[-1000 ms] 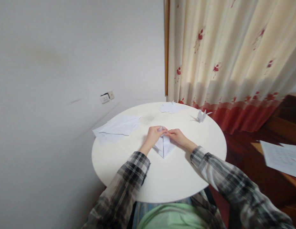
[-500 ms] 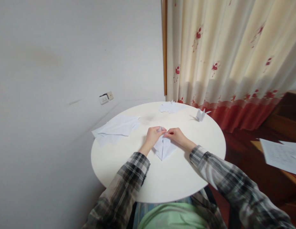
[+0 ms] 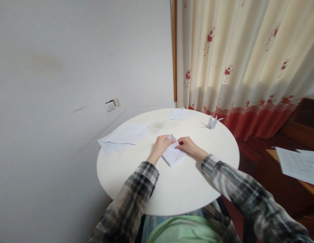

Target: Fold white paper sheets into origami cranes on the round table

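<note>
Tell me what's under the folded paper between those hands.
Only the white tabletop shows around the folded paper. Anything directly beneath is covered by the paper itself, and the left hand and right hand hide parts of its sides.

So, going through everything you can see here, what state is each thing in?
Left hand: gripping the folded paper, thumb on top
Right hand: fingertips at its right edge
Folded paper: creased, pointed toward the person
Paper crane: folded, standing
Left sheets: stacked loosely, overlapping
Far paper: lying near the rim
Curtain: hanging in folds
</note>
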The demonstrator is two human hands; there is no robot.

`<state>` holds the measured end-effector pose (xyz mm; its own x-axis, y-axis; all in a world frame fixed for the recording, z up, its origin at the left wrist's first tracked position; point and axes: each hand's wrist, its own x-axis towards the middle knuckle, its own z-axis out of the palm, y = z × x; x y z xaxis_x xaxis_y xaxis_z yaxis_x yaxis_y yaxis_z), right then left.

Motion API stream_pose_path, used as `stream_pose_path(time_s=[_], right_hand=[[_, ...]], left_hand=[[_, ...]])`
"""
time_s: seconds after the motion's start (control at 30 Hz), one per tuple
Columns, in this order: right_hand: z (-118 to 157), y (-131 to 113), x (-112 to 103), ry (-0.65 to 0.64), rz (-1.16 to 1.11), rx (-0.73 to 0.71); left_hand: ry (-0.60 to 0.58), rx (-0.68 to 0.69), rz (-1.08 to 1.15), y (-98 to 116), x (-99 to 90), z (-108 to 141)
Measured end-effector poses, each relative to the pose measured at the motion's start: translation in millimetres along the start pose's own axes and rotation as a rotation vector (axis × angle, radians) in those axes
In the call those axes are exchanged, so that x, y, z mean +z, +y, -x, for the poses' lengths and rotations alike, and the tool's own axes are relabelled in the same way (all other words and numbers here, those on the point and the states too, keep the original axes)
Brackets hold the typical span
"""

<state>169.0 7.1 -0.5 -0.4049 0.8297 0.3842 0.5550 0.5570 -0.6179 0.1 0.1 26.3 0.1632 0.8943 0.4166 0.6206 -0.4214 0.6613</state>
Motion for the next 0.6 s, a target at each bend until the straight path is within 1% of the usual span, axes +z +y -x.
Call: stream_pose_path(time_s=[0.17, 0.33, 0.47, 0.6], right_hand=[[-2.6, 2.4, -1.2, 0.063, 0.118, 0.069], [-2.4, 4.0, -2.7, 0.098, 0.183, 0.103], [-1.1, 3.8, -4.7, 0.155, 0.163, 0.181], [-1.0, 4.4, -4.6, 0.152, 0.106, 0.17]], left_hand=[[-0.086, -0.01, -0.01, -7.5, 3.0, 0.4], [-0.129, -0.054, -0.071, -10.6, 3.7, 1.0], [-0.091, -0.088, -0.187, -7.9, -0.8, 2.4], [-0.073, -0.114, -0.261, -6.3, -3.9, 4.3]])
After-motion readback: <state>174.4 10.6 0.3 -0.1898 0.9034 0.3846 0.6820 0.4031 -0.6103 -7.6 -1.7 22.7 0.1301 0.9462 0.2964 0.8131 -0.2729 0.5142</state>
